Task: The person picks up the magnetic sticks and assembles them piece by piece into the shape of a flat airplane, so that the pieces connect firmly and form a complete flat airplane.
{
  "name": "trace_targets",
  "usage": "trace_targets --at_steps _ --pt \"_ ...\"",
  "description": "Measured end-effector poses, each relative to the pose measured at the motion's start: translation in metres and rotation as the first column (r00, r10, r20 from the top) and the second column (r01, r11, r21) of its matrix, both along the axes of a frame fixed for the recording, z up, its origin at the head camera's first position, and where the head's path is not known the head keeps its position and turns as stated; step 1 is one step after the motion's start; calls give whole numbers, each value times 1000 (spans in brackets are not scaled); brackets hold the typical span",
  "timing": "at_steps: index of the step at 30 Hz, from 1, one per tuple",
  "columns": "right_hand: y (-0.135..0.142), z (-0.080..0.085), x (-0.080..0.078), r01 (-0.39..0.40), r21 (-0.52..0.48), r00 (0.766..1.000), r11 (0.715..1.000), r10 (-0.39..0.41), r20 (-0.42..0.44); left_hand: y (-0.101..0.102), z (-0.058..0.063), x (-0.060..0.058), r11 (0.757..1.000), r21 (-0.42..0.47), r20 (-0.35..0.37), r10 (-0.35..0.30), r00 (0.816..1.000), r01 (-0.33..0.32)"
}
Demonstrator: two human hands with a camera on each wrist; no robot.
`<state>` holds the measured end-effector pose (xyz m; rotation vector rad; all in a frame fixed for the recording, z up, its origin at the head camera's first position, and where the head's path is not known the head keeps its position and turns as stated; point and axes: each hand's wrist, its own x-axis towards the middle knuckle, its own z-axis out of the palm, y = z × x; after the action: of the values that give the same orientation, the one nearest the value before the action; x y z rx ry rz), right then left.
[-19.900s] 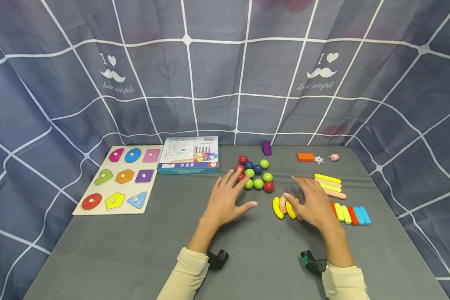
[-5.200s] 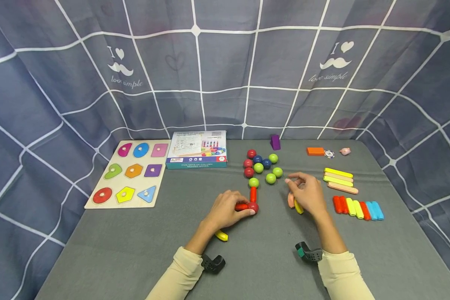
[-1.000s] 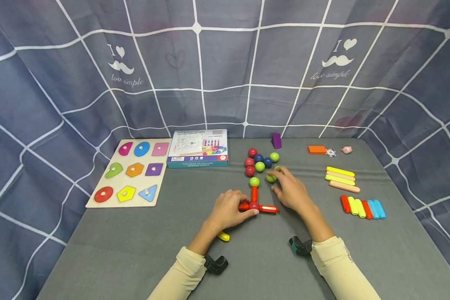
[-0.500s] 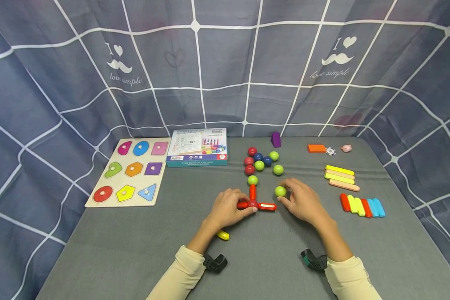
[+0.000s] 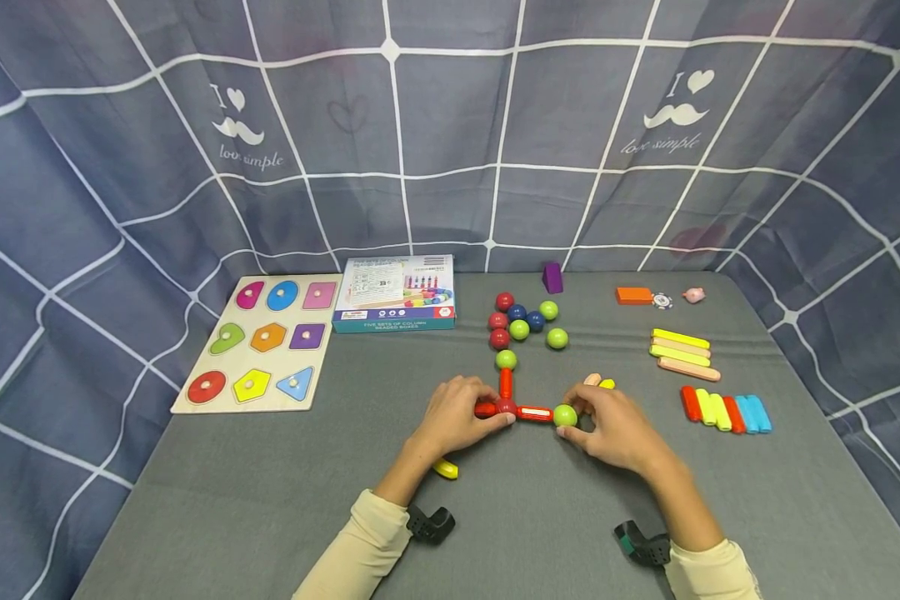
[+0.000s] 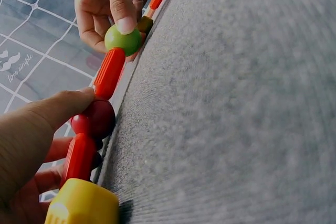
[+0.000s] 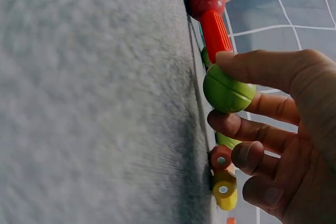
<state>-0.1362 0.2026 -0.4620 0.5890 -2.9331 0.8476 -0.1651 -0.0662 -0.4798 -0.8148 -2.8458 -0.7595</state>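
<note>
In the head view, my left hand [image 5: 453,417] holds a small joined toy, its thumb on the red ball [image 5: 506,407] and its fingers round the left red rod [image 5: 484,410]. A second red rod [image 5: 506,383] runs back from that ball to a green ball [image 5: 506,359], and a third rod [image 5: 534,413] points right. My right hand [image 5: 615,425] pinches another green ball [image 7: 229,88] between thumb and fingers, right at that rod's end. By the left wrist lies a yellow curved piece [image 5: 446,469], large in the left wrist view. Behind the right fingers, pink [image 5: 592,379] and yellow curved pieces [image 5: 607,384] partly show.
Several red, blue and green balls [image 5: 518,330] lie behind the toy. Flat sticks [image 5: 682,354] and short coloured rods [image 5: 722,412] sit at right. A box [image 5: 393,293] and a shape puzzle board [image 5: 255,342] stand back left, a purple block [image 5: 552,277] at back.
Red rods and balls have been joined since the oldest frame. Over the last second my right hand took a green ball and brought it forward to the right rod's end; my left hand stayed put.
</note>
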Motion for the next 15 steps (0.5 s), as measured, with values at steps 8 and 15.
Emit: trace_targets --at_steps 8,15 --pt "-1 -2 2 3 -3 1000 1000 -3 8 -1 2 0 1000 8 23 -9 1000 9" --pt "-1 -4 3 12 4 1000 1000 -12 -2 -3 4 1 1000 9 49 -27 998 26"
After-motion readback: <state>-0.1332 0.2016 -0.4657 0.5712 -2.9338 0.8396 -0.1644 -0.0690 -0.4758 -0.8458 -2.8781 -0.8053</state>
